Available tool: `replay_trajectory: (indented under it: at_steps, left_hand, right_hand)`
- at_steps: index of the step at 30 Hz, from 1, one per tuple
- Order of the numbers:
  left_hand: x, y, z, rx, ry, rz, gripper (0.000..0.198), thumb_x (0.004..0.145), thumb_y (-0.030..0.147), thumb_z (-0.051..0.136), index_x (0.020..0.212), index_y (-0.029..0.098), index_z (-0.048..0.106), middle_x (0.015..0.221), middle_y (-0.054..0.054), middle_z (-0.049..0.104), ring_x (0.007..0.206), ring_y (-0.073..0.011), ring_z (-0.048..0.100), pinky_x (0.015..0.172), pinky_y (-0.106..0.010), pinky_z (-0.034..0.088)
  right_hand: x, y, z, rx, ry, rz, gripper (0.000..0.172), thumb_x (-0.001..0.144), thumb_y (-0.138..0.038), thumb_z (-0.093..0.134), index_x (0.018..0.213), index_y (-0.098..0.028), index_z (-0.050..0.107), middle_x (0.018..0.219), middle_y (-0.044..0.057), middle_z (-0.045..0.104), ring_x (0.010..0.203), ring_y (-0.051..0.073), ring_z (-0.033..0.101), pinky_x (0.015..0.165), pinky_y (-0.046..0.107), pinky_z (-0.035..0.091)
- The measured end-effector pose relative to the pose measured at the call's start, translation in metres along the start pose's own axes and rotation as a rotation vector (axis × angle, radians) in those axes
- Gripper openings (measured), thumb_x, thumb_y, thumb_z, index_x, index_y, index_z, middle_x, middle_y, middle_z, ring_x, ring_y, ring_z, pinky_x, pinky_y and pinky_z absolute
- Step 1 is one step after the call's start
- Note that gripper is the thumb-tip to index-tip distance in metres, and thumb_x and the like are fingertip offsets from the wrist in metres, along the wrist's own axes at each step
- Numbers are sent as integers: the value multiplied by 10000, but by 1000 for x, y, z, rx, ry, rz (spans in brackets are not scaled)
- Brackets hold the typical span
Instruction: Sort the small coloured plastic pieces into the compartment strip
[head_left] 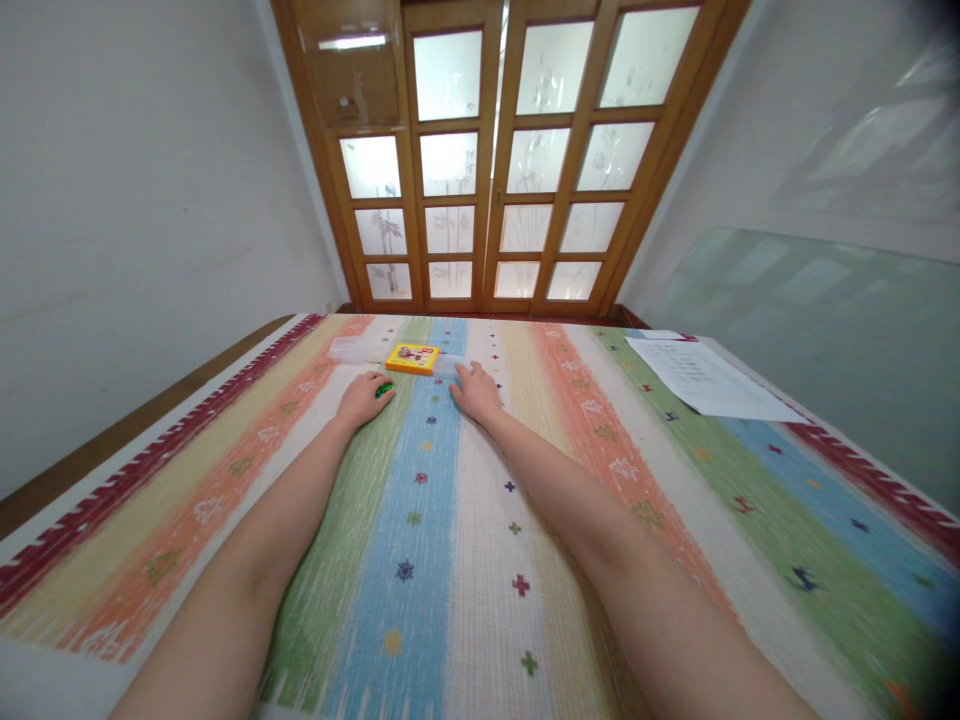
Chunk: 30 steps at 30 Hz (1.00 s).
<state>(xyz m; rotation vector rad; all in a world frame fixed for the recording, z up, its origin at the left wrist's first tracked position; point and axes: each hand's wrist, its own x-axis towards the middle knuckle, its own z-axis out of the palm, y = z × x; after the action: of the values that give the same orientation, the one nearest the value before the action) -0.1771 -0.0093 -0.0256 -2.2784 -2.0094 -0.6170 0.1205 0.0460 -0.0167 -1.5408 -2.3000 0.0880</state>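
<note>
Both my arms stretch out over a striped, many-coloured cloth (450, 520). My left hand (362, 397) rests on the cloth with its fingers curled round a small green object (385, 389). My right hand (475, 390) lies flat on the cloth, fingers stretched forward towards a clear plastic piece (448, 366). Just beyond both hands lies a flat yellow box (412, 358) with a picture on its lid. A clear plastic case (351, 348) sits to the left of the yellow box.
A printed sheet of paper (705, 378) lies at the far right of the cloth. Wooden doors with frosted glass panes (495, 160) stand behind the surface. A glass panel (825, 330) leans along the right wall.
</note>
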Motion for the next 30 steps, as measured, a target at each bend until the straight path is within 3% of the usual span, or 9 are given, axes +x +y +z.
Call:
replay_trajectory:
  at_steps: [9, 18, 24, 30]
  left_hand:
    - [1, 10, -4, 63, 5, -44, 321, 982, 486, 564, 1119, 248, 730, 1257, -99, 682, 1129, -287, 630, 1010, -417, 491]
    - [10, 26, 9, 109, 60, -177, 253, 971, 447, 581, 1034, 223, 679, 1165, -136, 657, 1097, -324, 603, 950, -454, 489]
    - [14, 21, 10, 129, 67, -180, 167, 972, 320, 542, 1033, 235, 672, 1165, -130, 642, 1107, -314, 593, 921, -437, 495]
    - [18, 6, 3, 153, 40, -141, 145, 950, 307, 545, 968, 231, 667, 1131, -123, 657, 1076, -296, 603, 900, -413, 505]
  right_hand:
    - [5, 3, 8, -5, -44, -91, 647, 1042, -539, 487, 1618, -265, 380, 1673, 172, 332, 1455, 347, 450, 1178, 472, 352]
    - [2, 2, 6, 14, -23, -83, 636, 1052, -511, 467, 1613, -224, 378, 1647, 185, 376, 1432, 328, 476, 1171, 448, 368]
    - [1, 3, 4, 27, -4, -83, 601, 1049, -493, 475, 1579, -213, 430, 1611, 185, 426, 1396, 325, 509, 1153, 437, 393]
    - [0, 3, 2, 40, -13, -68, 576, 1048, -474, 487, 1566, -225, 448, 1585, 169, 464, 1357, 312, 538, 1139, 430, 406]
